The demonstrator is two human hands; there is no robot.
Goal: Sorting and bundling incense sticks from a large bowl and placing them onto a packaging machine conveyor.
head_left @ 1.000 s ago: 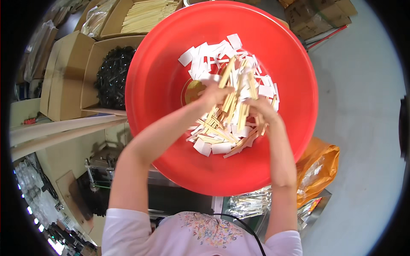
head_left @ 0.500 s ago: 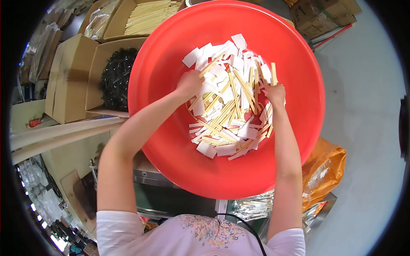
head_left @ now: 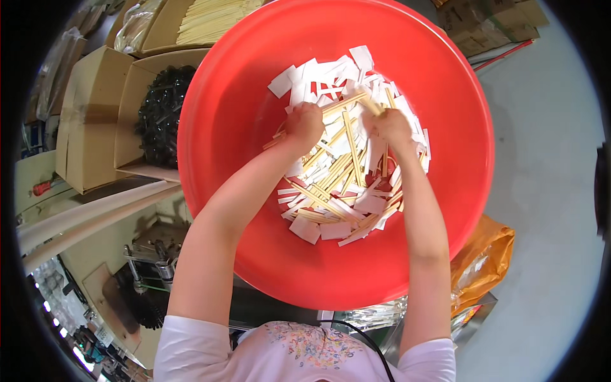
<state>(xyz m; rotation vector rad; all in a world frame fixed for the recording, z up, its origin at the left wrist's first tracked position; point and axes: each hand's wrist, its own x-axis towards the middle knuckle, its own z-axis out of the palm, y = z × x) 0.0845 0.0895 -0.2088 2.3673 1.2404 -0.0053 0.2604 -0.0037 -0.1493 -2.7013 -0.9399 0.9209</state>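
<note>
A large round red basin (head_left: 254,254) holds a heap of wooden chopsticks (head_left: 352,146) mixed with white paper pieces (head_left: 305,229). Over the left part of the heap, my left hand (head_left: 307,126) is closed around some chopsticks, whose ends stick out on both sides of the fist. My right hand (head_left: 391,129) is at the right of the heap, its fingers closed on a short bunch of chopsticks that points up and left. The tips from both hands come close together near the upper middle of the heap. My fingers partly hide what they grip.
At the left stands an open cardboard box (head_left: 95,121) with dark shiny plastic pieces (head_left: 167,114). Behind it, another box holds many thin wooden sticks (head_left: 216,22). An orange bag (head_left: 480,267) lies beyond the basin's lower right rim, near clear-wrapped items (head_left: 372,315).
My right hand has moved left and turned its chopsticks from upright to slanting left. My left hand has shifted slightly right, its chopsticks now lying flatter. The two hands are closer together.
</note>
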